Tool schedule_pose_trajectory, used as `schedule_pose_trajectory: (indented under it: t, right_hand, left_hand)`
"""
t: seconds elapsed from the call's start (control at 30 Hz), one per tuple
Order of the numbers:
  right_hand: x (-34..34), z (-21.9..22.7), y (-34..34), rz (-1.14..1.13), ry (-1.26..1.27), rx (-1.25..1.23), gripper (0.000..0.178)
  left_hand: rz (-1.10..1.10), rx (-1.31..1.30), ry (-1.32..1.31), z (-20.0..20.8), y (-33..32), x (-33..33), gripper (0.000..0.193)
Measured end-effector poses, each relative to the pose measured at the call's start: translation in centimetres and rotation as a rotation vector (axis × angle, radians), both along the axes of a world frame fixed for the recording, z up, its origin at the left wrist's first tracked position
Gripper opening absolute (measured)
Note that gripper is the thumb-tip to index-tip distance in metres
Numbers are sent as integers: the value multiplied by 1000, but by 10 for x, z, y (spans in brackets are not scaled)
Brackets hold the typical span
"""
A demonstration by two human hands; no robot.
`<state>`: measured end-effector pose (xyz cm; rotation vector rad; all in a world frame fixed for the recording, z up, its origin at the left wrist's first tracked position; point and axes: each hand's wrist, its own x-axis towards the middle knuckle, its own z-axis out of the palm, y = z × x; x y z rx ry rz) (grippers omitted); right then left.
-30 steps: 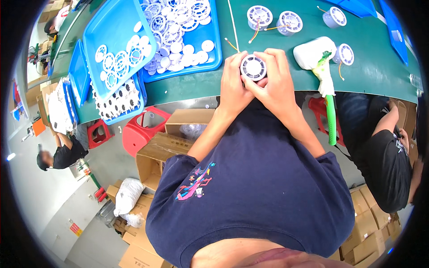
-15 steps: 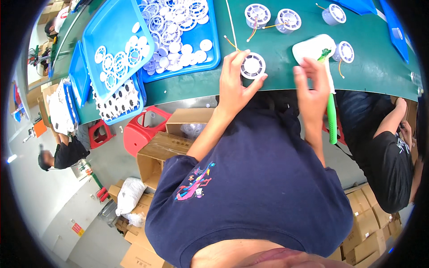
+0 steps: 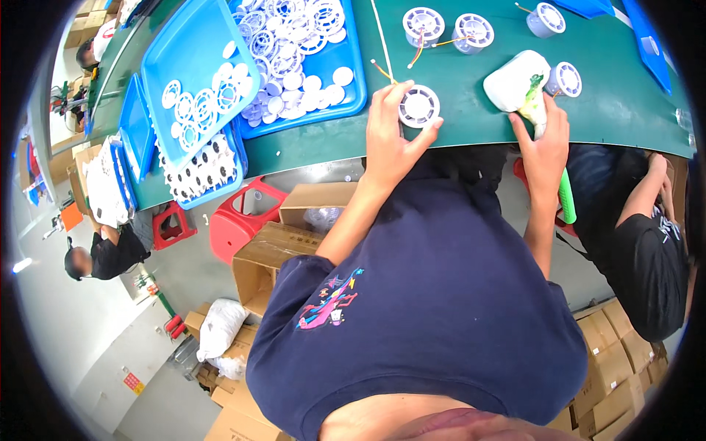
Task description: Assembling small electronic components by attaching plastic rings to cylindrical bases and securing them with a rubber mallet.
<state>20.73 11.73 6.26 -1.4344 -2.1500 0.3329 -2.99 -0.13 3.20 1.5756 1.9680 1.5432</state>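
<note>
Nearest the body, cardboard boxes (image 3: 272,250) and a red stool (image 3: 246,217) are seen under the table edge. At the near edge of the green table (image 3: 456,110), a round white slotted disc (image 3: 418,106) is pinched upright-flat between thumb and fingers of the left hand (image 3: 387,140). The right hand (image 3: 546,140) is laid against a white and green handheld tool (image 3: 523,92), fingers curled about its handle; its green cord (image 3: 566,198) hangs below the edge. Just beside the tool, a small white spool (image 3: 565,79) is noted. Farther off, blue trays (image 3: 220,73) heaped with white discs are seen left, and three more spools (image 3: 448,29) with thin wires near the far side
</note>
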Motion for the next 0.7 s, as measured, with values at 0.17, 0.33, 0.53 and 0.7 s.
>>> schedule_pose_trajectory:
  t: [0.17, 0.33, 0.53, 0.7]
  right_hand:
    - [-6, -4, -3, -63, 3, -9, 50]
    - [-1, 3, -1, -65, 130, -164, 47]
    - [8, 10, 4, -79, 340, -450, 46]
    - [-9, 22, -15, 175, 517, -494, 40]
  left_hand:
    - [16, -4, 42, -2, -1, 1, 68]
    - [21, 17, 11, -1, -1, 1, 67]
    - [32, 24, 28, -5, -1, -2, 68]
    - [42, 26, 46, -3, -2, -1, 69]
